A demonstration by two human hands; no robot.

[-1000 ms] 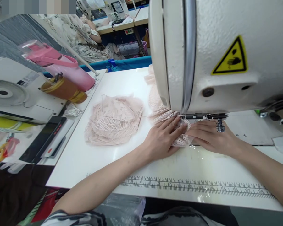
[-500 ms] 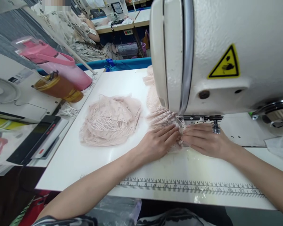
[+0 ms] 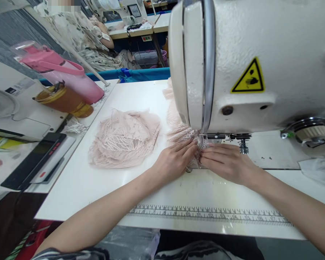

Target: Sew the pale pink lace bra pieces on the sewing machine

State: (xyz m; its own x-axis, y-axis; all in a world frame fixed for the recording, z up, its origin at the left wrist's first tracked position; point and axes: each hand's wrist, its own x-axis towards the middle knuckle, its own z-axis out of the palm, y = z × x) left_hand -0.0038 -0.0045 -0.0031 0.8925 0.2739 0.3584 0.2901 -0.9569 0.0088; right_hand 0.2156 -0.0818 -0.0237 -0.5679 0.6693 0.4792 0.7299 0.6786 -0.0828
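Observation:
Pale pink lace fabric [image 3: 180, 122] lies gathered under the head of the white sewing machine [image 3: 241, 47], by its presser foot. My left hand [image 3: 176, 157] presses on the lace from the left, fingers close together. From the right, my right hand [image 3: 227, 162] holds the edge of the same lace, its fingertips almost meeting those of the left. The thumbs and the needle point are hidden. A separate heap of pink lace [image 3: 124, 139] sits to the left on the white table [image 3: 141, 187], apart from both hands.
A printed ruler [image 3: 206, 213] runs along the table's front edge. At left stand a pink bottle [image 3: 67, 74], an amber cup [image 3: 63, 101] and a black control panel [image 3: 34, 160]. Another person [image 3: 78, 36] sits beyond. A tension dial [image 3: 310, 131] juts out at right.
The camera view has shifted slightly, so the machine appears further left. Both hands stay on the lace at the presser foot, with the fingertips a little closer together.

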